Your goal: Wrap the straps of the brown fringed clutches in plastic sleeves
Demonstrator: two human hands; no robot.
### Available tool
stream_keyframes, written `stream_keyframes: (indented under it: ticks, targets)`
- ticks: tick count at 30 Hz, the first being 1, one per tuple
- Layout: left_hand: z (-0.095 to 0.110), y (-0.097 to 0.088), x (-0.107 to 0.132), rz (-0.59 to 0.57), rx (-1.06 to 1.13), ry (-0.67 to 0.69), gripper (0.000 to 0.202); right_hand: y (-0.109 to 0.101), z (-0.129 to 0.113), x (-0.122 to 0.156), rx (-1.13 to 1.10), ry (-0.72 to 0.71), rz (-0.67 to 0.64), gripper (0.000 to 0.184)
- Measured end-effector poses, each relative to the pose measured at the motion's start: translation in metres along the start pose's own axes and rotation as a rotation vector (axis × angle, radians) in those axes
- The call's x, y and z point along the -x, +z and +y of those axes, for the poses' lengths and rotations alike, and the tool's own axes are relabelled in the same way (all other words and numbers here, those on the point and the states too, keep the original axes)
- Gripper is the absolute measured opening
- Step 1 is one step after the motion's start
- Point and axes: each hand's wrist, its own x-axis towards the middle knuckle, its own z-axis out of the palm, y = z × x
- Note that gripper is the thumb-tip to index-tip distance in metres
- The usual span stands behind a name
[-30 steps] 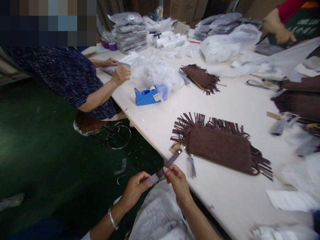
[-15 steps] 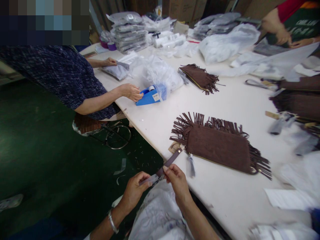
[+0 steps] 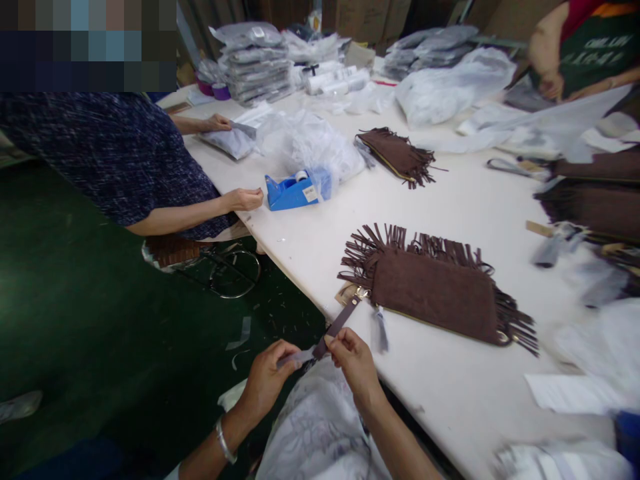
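A brown fringed clutch bag [image 3: 435,290] lies on the table in front of me, its zip edge toward me. From its left corner a brown wrist strap [image 3: 341,317] runs down past the table edge to my hands. My right hand [image 3: 354,363] pinches the strap between thumb and fingers. Just left of it, my left hand [image 3: 273,373] is closed on a translucent plastic strip [image 3: 296,359] that meets the strap's lower end. A paper tag [image 3: 346,293] lies by the strap clip, and a wrapped tassel [image 3: 381,330] hangs from the bag's near edge.
A co-worker's hand [image 3: 245,199] is beside a blue tape dispenser [image 3: 295,193] at left. Another fringed bag [image 3: 397,155] lies farther back, with more bags [image 3: 595,207] at right. Packed bags [image 3: 257,63] and loose plastic [image 3: 455,83] cover the far side. Another person's hand [image 3: 551,85] is at upper right.
The co-worker's hand at left has drawn back leftward from the tape dispenser. The person at upper right has shifted their hands slightly. My own hands have barely moved on the strap.
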Motion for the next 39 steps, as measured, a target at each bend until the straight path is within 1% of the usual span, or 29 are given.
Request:
stream_keyframes:
  ticks: [7, 11, 21, 28, 31, 35, 37, 39]
  targets:
    - [-0.0039, -0.0021, 0.0012, 0.006, -0.031, 0.0, 0.009, -0.0019, 0.0009, 0.0009, -0.016, -0.002, 0.01, 0.03]
    - [-0.004, -0.0015, 0.0016, 0.003, -0.069, 0.048, 0.01, -0.0014, 0.0022, 0.0, -0.005, -0.007, 0.006, 0.031]
    - [0.0033, -0.002, 0.0025, -0.012, -0.194, 0.147, 0.01, 0.0005, -0.0001, 0.0014, 0.03, -0.013, 0.032, 0.032]
    - [0.0028, -0.0023, 0.0038, -0.03, -0.242, 0.179, 0.011, 0.0009, 0.0033, -0.0012, 0.044, -0.008, 0.048, 0.033]
    - [0.0046, -0.0028, 0.0035, -0.059, -0.184, 0.149, 0.011, 0.0002, 0.0026, -0.0013, 0.03, -0.004, 0.027, 0.033]
    - [0.0041, -0.0028, 0.0021, -0.112, -0.054, 0.069, 0.008, -0.0022, 0.0004, 0.0, 0.008, 0.015, 0.001, 0.034]
    - [0.0009, -0.0011, 0.001, -0.138, 0.052, 0.008, 0.01, -0.0037, 0.0003, 0.0004, 0.013, 0.02, 0.003, 0.033]
    - [-0.0035, 0.0023, 0.0, -0.172, 0.22, -0.068, 0.016, -0.0048, 0.0009, 0.0005, 0.008, 0.03, 0.003, 0.032]
